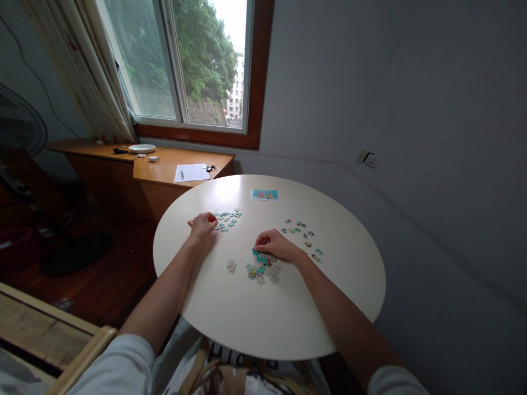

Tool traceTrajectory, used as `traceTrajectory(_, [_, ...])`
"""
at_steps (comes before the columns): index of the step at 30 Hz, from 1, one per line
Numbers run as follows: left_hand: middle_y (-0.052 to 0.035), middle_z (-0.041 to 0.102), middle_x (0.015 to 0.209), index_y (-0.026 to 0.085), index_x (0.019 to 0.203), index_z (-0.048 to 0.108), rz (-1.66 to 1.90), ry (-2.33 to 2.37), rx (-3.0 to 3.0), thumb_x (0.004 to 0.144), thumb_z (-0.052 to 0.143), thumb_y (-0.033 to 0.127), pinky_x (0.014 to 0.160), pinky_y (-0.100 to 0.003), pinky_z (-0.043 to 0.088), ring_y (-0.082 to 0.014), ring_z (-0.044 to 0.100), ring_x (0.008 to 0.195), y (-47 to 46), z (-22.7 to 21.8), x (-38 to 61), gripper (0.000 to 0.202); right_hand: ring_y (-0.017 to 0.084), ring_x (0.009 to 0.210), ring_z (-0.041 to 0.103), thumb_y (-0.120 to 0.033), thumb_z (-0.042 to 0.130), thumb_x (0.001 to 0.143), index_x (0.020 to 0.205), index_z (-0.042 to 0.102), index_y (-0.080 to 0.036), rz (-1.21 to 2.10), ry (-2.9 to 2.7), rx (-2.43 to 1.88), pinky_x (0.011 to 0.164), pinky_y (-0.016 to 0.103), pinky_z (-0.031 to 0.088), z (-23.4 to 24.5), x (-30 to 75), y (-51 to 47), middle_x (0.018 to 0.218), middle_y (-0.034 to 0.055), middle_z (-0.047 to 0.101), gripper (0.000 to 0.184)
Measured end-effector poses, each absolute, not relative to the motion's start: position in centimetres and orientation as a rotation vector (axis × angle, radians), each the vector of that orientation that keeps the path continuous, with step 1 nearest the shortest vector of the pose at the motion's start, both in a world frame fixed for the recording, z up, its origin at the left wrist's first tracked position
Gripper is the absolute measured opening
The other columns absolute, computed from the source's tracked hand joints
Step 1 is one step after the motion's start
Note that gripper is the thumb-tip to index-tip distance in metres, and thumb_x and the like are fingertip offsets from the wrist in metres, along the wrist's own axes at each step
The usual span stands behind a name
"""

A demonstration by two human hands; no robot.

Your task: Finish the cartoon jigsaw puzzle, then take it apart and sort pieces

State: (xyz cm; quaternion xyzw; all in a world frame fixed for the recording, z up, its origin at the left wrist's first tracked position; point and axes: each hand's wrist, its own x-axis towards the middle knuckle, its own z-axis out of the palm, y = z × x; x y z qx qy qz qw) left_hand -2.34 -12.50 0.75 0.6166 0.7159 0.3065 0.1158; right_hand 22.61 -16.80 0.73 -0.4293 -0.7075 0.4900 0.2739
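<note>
I sit at a round white table [267, 318] with jigsaw pieces spread on it. My left hand [202, 225] rests curled beside a cluster of teal pieces [227, 219]; whether it grips one I cannot tell. My right hand [275, 244] is closed in a pinch on a teal puzzle piece [256, 252] at the top edge of a joined patch of pieces [262, 270]. One pale piece [231, 266] lies alone left of that patch. More loose coloured pieces [302, 236] lie to the right. A small reference picture [264, 194] lies at the table's far side.
Behind the table stands a wooden desk [164, 175] under a window, carrying a sheet of paper [191, 172] and a white dish [142, 148]. A standing fan [18, 131] is at the left. A wooden chair frame [49, 334] sits near left. Grey walls close the right side.
</note>
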Motion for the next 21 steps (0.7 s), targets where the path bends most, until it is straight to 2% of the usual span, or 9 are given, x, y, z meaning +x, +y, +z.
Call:
traceTrajectory(6, [-0.0037,0.071,0.082,0.02,0.071,0.064,0.903,2.085,1.827,0.071,0.051,0.026,0.085,-0.041,0.031,-0.0223,0.061,0.085,-12.5,0.5,-2.1,0.014,0.009,0.055,0.05,-0.033,0.074,0.056,0.069,0.06,-0.014,1.409,-1.73,-1.094,0.054,0.022,0.038,0.1,22.6,-16.3,0.057,-0.002,0.057,0.027])
traceTrajectory(12, [-0.0028,0.071,0.079,0.02,0.071,0.064,0.939,1.975,1.871,0.072,0.053,0.028,0.087,-0.04,0.034,-0.0216,0.062,0.084,-12.9,0.5,-1.0,0.014,0.009,0.06,0.052,-0.036,0.072,0.058,0.094,0.065,-0.014,1.332,-1.681,-1.082,0.056,0.023,0.04,-0.6,22.8,-15.5,0.066,-0.0014,0.059,0.042])
traceTrajectory(17, [-0.0004,0.067,0.071,0.02,0.07,0.064,1.022,1.681,1.98,0.071,0.054,0.027,0.081,-0.032,0.041,-0.0171,0.061,0.075,-13.2,-0.1,0.2,0.013,0.012,0.065,0.056,-0.037,0.07,0.06,0.08,0.067,-0.013,1.252,-1.696,-1.122,0.061,0.025,0.042,-1.0,22.8,-15.1,0.071,0.0024,0.065,0.032])
traceTrajectory(21, [-0.0005,0.065,0.069,0.019,0.07,0.064,1.044,1.474,2.05,0.072,0.054,0.027,0.075,-0.028,0.045,-0.0143,0.059,0.069,-13.4,-0.5,0.9,0.012,0.012,0.065,0.058,-0.034,0.071,0.059,0.077,0.066,-0.013,1.282,-1.622,-1.107,0.064,0.026,0.044,-1.1,22.7,-15.0,0.069,0.0021,0.066,0.028])
